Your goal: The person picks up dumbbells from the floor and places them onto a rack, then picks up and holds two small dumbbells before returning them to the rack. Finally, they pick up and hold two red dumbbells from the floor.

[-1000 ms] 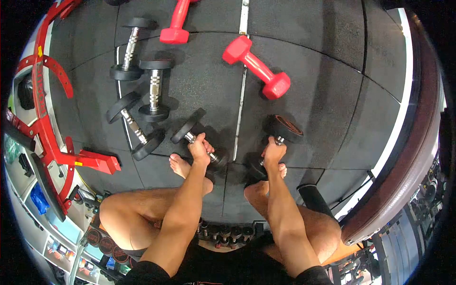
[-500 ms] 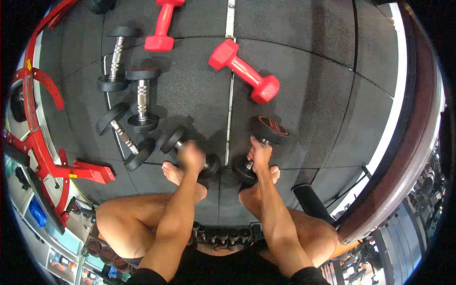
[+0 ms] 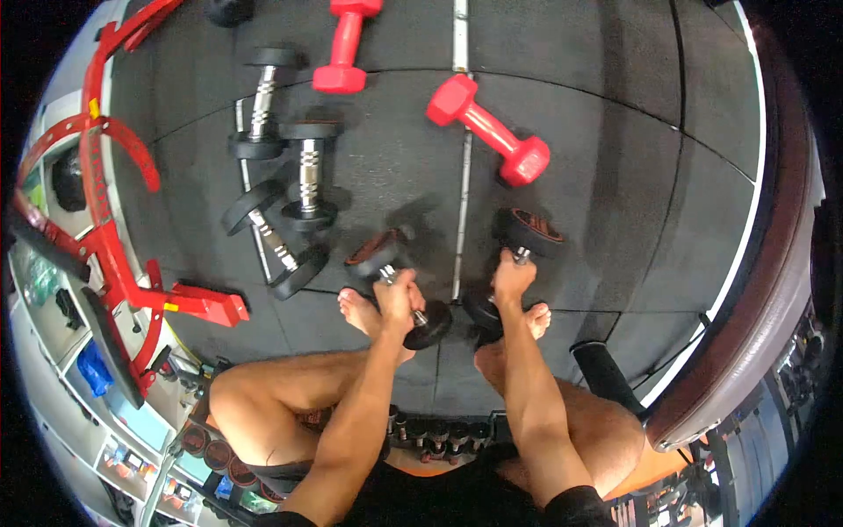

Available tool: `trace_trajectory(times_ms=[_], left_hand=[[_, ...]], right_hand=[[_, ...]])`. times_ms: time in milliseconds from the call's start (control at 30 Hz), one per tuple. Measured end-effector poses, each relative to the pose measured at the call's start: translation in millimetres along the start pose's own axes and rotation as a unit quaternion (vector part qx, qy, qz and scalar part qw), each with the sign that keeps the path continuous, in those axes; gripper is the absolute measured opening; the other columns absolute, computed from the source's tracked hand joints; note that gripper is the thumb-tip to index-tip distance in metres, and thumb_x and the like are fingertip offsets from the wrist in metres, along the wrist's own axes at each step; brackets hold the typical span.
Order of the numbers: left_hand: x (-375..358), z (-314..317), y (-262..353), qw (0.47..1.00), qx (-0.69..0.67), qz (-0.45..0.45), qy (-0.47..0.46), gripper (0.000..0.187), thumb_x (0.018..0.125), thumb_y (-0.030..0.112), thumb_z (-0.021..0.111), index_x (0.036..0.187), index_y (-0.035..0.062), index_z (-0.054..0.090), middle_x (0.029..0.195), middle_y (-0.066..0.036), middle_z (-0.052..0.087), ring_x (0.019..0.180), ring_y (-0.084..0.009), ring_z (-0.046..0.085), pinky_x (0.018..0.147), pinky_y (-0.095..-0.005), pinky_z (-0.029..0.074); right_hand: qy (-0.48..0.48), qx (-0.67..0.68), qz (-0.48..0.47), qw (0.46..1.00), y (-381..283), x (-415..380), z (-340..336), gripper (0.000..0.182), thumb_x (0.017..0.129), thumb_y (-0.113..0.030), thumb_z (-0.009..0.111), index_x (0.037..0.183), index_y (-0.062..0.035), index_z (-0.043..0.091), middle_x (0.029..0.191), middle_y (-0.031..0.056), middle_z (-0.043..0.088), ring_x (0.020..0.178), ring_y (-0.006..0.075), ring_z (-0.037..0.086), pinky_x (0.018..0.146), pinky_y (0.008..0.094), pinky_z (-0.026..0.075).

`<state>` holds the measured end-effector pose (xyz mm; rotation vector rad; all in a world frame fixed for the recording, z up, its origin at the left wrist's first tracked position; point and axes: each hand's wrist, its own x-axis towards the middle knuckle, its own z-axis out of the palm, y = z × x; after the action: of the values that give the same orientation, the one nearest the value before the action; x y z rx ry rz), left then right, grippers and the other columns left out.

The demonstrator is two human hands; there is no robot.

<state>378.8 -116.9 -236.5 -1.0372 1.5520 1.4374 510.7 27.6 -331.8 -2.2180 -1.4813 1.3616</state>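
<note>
My left hand (image 3: 399, 296) is wrapped round the metal handle of a black dumbbell (image 3: 378, 253), whose upper head shows an orange-marked end face. The other head of that dumbbell lies below my fingers, near my left foot (image 3: 358, 309). On the right, my right hand (image 3: 513, 277) grips the handle of a matching black dumbbell (image 3: 529, 232). Its upper head is tipped up with orange markings in sight, and its lower head is partly hidden behind my wrist, beside my right foot (image 3: 538, 320).
Ahead on the black rubber floor (image 3: 395, 167) lie a red dumbbell (image 3: 490, 129) and another red dumbbell (image 3: 347, 44). Three black-and-chrome dumbbells (image 3: 309, 171) lie to the left. A red metal frame (image 3: 118, 255) stands at far left, and a brown padded bench (image 3: 746, 342) curves along the right.
The whole scene has shifted rightward in view. My left hand's dumbbell has tilted so its upper end face now shows; my right hand keeps its grip.
</note>
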Motion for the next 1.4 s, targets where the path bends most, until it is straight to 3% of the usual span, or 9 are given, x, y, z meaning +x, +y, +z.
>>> trace_trajectory(times_ms=[100, 200, 400, 500, 667, 1067, 1233, 1333, 1400], left_hand=[[-30.7, -7.6, 7.9, 0.996, 0.075, 0.034, -0.036, 0.034, 0.086, 0.010, 0.062, 0.057, 0.0054, 0.044, 0.045, -0.006, 0.043, 0.034, -0.0175, 0.041, 0.035, -0.0342, 0.034], [-36.7, -37.8, 5.9, 0.973, 0.219, 0.035, -0.062, 0.033, 0.084, 0.015, 0.063, 0.058, -0.0025, 0.052, 0.048, -0.011, 0.051, 0.038, -0.0212, 0.046, 0.057, -0.0304, 0.047], [-111.5, -46.0, 11.1, 0.988, 0.142, 0.053, -0.038, 0.030, 0.086, 0.002, 0.060, 0.061, 0.0065, 0.045, 0.047, -0.002, 0.045, 0.032, -0.0132, 0.039, 0.031, -0.0297, 0.032], [-166.8, -52.5, 19.0, 0.986, 0.145, 0.047, -0.066, 0.025, 0.085, 0.000, 0.063, 0.066, 0.0050, 0.047, 0.048, -0.002, 0.045, 0.032, -0.0130, 0.039, 0.031, -0.0287, 0.032], [-260.0, -64.1, 37.2, 0.983, 0.159, 0.026, -0.091, 0.021, 0.084, 0.005, 0.070, 0.073, 0.0056, 0.053, 0.051, 0.000, 0.048, 0.037, -0.0108, 0.045, 0.036, -0.0269, 0.036], [-416.7, -81.9, 101.8, 0.975, 0.129, 0.046, -0.173, 0.017, 0.085, 0.007, 0.071, 0.075, 0.0087, 0.057, 0.056, 0.003, 0.052, 0.041, -0.0066, 0.045, 0.037, -0.0237, 0.036], [-458.5, -95.2, 128.1, 0.976, 0.093, 0.065, -0.187, 0.015, 0.085, 0.005, 0.070, 0.077, 0.0083, 0.058, 0.058, 0.003, 0.052, 0.040, -0.0057, 0.044, 0.036, -0.0231, 0.035], [-482.1, -108.4, 150.6, 0.972, 0.092, 0.072, -0.205, 0.013, 0.085, 0.004, 0.068, 0.079, 0.0067, 0.058, 0.058, 0.002, 0.051, 0.040, -0.0059, 0.045, 0.036, -0.0235, 0.036], [-497.8, -118.8, 165.7, 0.964, 0.114, 0.102, -0.217, 0.012, 0.085, 0.002, 0.067, 0.079, 0.0053, 0.056, 0.057, 0.002, 0.051, 0.041, -0.0064, 0.046, 0.036, -0.0241, 0.036]], right_hand=[[-0.038, 0.046, 0.057, 0.997, -19.6, -7.8, -8.1, 0.028, 0.081, -0.012, 0.064, 0.059, 0.0009, 0.052, 0.049, 0.0085, 0.052, 0.038, 0.0191, 0.049, 0.039, 0.0383, 0.038], [-0.056, 0.067, 0.088, 0.992, -32.1, -16.0, -16.5, 0.024, 0.081, -0.011, 0.064, 0.062, -0.0014, 0.053, 0.049, 0.0075, 0.050, 0.035, 0.0186, 0.047, 0.035, 0.0355, 0.036], [-0.111, -0.078, 0.135, 0.982, -93.2, -106.4, -77.9, 0.031, 0.079, -0.019, 0.067, 0.055, -0.0032, 0.055, 0.048, 0.0061, 0.051, 0.036, 0.0188, 0.048, 0.039, 0.0337, 0.041], [-0.076, 0.021, 0.061, 0.995, -26.7, -130.5, -93.8, 0.026, 0.079, -0.011, 0.064, 0.058, -0.0042, 0.050, 0.047, 0.0038, 0.048, 0.035, 0.0170, 0.047, 0.036, 0.0315, 0.039], [-0.149, 0.175, 0.094, 0.969, -105.1, -227.0, -170.5, 0.018, 0.082, -0.002, 0.063, 0.070, -0.0052, 0.050, 0.050, 0.0018, 0.046, 0.034, 0.0113, 0.041, 0.032, 0.0287, 0.033], [-0.108, 0.033, -0.317, 0.942, -177.2, -325.7, -283.5, 0.008, 0.087, -0.004, 0.067, 0.086, -0.0038, 0.059, 0.074, 0.0027, 0.060, 0.057, 0.0114, 0.052, 0.049, 0.0294, 0.041], [-0.222, 0.113, -0.116, 0.962, -174.3, -368.9, -324.6, 0.012, 0.091, -0.007, 0.063, 0.082, -0.0053, 0.055, 0.063, 0.0012, 0.054, 0.050, 0.0119, 0.050, 0.046, 0.0287, 0.040], [-0.266, 0.120, -0.001, 0.957, -213.2, -394.0, -343.2, 0.026, 0.085, -0.002, 0.066, 0.110, 0.0000, 0.059, 0.102, 0.0061, 0.062, 0.089, 0.0176, 0.058, 0.078, 0.0326, 0.047], [-0.276, 0.154, 0.037, 0.948, -260.0, -421.5, -354.8, 0.018, 0.085, 0.000, 0.065, 0.102, -0.0008, 0.059, 0.086, 0.0049, 0.061, 0.070, 0.0138, 0.055, 0.062, 0.0292, 0.045]])
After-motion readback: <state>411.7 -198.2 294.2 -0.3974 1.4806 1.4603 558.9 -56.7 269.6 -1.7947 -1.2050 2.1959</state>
